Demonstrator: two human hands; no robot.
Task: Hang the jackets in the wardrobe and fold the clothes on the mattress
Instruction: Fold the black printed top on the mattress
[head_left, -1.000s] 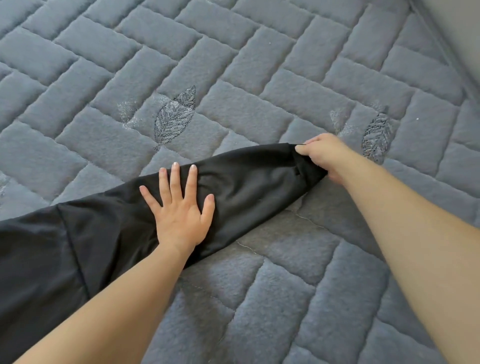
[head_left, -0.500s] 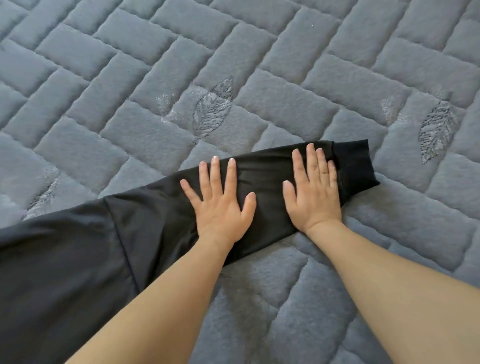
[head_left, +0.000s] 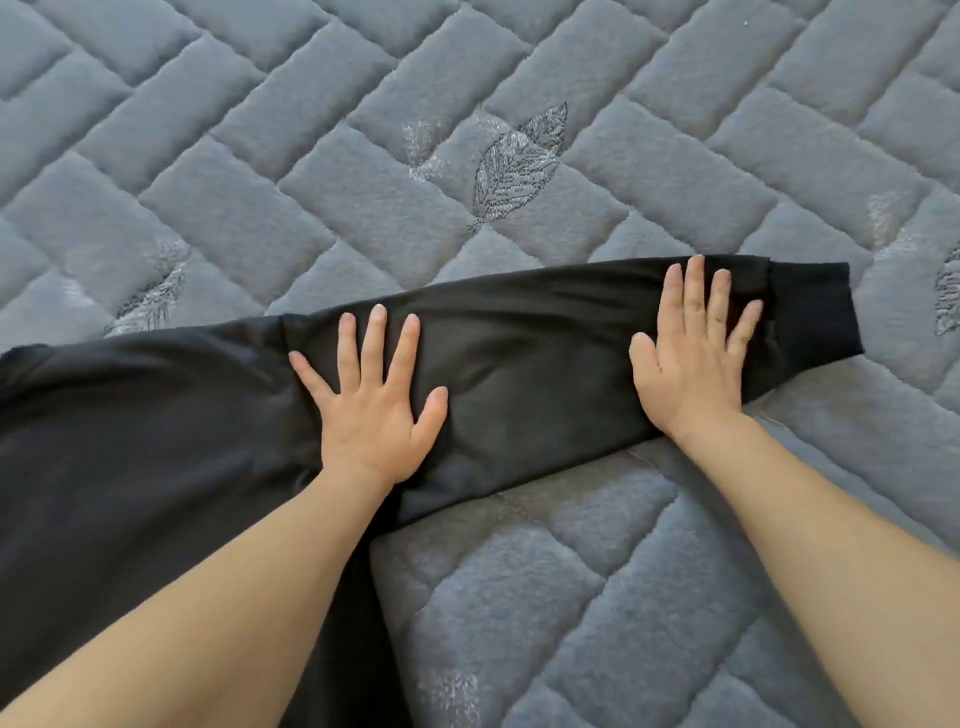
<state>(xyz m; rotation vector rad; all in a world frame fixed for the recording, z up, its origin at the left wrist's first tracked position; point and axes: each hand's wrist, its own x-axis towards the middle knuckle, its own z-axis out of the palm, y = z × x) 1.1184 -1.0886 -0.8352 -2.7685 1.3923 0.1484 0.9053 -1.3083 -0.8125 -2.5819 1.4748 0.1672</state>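
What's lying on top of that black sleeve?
Both hands, left and right, press flat on the black fabric sleeve. It lies on the grey quilted mattress; whatever the sleeve covers is hidden.

Soft, even daylight fills the head view — bright enough to show the nap of the grey quilted mattress (head_left: 675, 171) without glare. Shadows are faint: thin dark lines in the stitched grooves and a narrow soft edge under the left hand (head_left: 371, 410) and right hand (head_left: 693, 358). The black garment (head_left: 156, 441) reads as a near-flat dark mass, its folds barely separable. The middle is fairly sharp; the forearms at the bottom edge look soft and stretched — wide-angle distortion bends the quilt lines toward the corners.
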